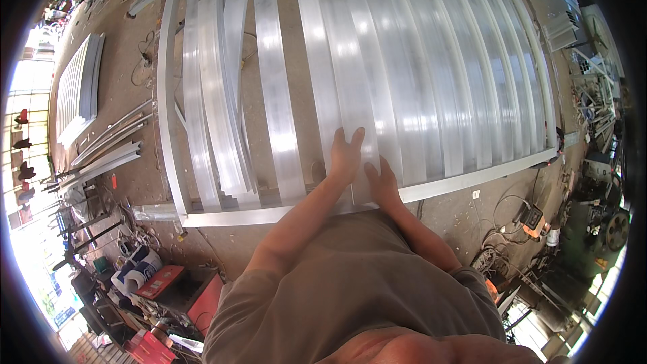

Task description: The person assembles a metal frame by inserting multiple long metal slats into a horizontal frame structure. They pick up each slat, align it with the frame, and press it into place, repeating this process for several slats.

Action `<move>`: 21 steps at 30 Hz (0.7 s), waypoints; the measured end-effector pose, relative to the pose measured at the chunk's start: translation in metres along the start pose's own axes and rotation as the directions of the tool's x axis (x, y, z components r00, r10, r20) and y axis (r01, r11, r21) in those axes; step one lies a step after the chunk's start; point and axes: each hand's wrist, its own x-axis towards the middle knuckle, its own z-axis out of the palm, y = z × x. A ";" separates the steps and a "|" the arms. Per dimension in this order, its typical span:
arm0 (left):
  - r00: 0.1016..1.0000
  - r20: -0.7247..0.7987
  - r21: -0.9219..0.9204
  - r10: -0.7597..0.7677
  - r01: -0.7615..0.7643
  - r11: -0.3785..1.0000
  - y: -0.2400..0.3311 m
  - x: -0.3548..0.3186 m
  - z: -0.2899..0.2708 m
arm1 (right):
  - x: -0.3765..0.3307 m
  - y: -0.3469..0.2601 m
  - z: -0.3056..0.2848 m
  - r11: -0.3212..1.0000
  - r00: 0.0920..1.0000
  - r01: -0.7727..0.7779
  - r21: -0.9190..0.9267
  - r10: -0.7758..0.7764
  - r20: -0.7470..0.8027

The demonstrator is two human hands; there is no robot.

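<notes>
Both my hands rest on the long silvery metal slats near the front of a large metal frame [242,217]. My left hand [346,158] lies on one slat [322,87], its thumb and a finger spread apart and pointing away from me. Slightly nearer and to the right, my right hand [383,185] touches the neighbouring slat surface, its thumb and forefinger apart in a V. The other fingers of both hands are hidden. Left of my hands, a single slat [276,94] lies with gaps on both sides. Farther left, several loose slats [219,114] overlap unevenly inside the frame.
To the right, slats [458,81] lie side by side across the frame. A stack of pale panels [82,87] and loose metal lengths [108,155] lie on the floor at left. A red box [162,282] stands near left; an orange tool [536,226] with cables lies at right.
</notes>
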 end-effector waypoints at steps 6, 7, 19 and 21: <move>1.000 -0.014 0.024 0.018 -0.017 1.000 0.001 0.001 0.001 | 0.001 -0.006 -0.001 0.999 1.000 -0.009 0.033 0.009 0.001; 1.000 -0.015 0.022 0.022 -0.022 1.000 0.001 0.002 0.001 | 0.001 -0.007 -0.002 0.999 1.000 -0.010 0.036 0.010 -0.002; 0.999 -0.008 0.022 0.040 -0.040 0.999 -0.008 0.000 0.002 | -0.001 0.006 0.004 0.997 0.999 -0.035 0.063 0.034 0.007; 1.000 -0.005 0.034 0.027 -0.027 0.999 -0.006 0.000 0.001 | 0.000 0.008 0.005 1.000 0.999 0.022 -0.005 -0.022 -0.043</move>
